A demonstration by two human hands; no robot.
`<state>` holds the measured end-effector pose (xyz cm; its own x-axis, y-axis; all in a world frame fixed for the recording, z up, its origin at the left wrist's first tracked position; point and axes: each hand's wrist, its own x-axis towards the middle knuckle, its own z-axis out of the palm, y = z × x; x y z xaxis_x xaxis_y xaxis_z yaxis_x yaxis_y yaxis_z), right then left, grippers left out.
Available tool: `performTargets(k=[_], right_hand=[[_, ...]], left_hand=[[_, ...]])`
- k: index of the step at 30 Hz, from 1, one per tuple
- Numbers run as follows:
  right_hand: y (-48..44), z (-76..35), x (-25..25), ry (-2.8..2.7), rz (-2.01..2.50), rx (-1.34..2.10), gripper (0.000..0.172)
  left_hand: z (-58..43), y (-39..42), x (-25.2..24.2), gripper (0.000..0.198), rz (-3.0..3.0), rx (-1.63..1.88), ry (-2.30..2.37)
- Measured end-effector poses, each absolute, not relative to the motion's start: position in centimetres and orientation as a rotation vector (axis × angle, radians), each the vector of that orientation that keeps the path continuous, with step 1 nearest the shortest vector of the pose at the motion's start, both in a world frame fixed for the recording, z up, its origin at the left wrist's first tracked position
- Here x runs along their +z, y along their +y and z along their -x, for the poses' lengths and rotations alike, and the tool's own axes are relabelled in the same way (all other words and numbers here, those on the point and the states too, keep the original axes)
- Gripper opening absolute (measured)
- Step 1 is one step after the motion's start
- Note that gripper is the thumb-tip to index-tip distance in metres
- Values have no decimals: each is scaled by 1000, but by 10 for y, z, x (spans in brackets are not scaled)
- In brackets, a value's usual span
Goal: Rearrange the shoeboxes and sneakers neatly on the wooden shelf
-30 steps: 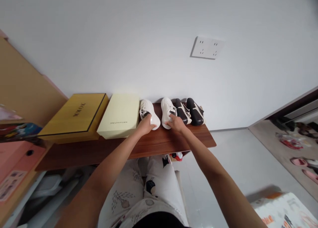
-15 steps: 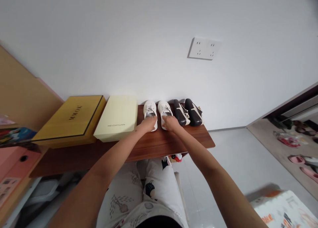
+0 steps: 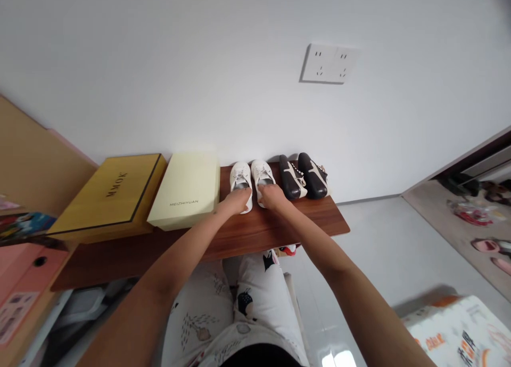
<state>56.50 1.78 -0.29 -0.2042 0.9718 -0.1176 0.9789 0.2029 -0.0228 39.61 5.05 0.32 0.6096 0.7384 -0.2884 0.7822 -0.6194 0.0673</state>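
Two white lace-up sneakers stand side by side on a dark wooden shelf (image 3: 255, 229), toes toward the wall. My left hand (image 3: 237, 200) grips the heel of the left white sneaker (image 3: 240, 173). Round the heel of the right white sneaker (image 3: 261, 170) my right hand (image 3: 273, 196) is closed; the fingertips are partly hidden inside both shoes. To the right sits a pair of black shoes with cream trim, a left one (image 3: 289, 178) and a right one (image 3: 311, 174). A pale yellow shoebox (image 3: 189, 188) lies left of the sneakers.
A golden-yellow box (image 3: 115, 191) lies at the shelf's left, with a pink box (image 3: 30, 282) below it. A wall socket plate (image 3: 329, 63) is above the black shoes. On the floor at lower right stands a printed white package (image 3: 459, 329); slippers (image 3: 485, 245) lie farther right.
The right white sneaker has shifted slightly left, closer to the left one, with my right hand on it. My view has tilted and moved a little.
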Motion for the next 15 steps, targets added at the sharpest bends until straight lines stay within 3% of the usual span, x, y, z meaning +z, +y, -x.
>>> performTargets(k=[4, 9, 13, 15], right_hand=[[7, -570, -3, 2456, -2045, -101, 32], [-19, -639, -11, 2683, -2420, 11, 36], [-33, -724, -23, 2122, -3054, 129, 44], [-36, -756, -28, 1817, -3152, -71, 48]], left_hand=[[-397, 45, 5, 39, -2687, -274, 1327], [-409, 30, 4, 44, -2751, 236, 1415], [-457, 22, -1, 42, -2789, 416, 1069], [-496, 19, -8, 41, -2850, 394, 836]])
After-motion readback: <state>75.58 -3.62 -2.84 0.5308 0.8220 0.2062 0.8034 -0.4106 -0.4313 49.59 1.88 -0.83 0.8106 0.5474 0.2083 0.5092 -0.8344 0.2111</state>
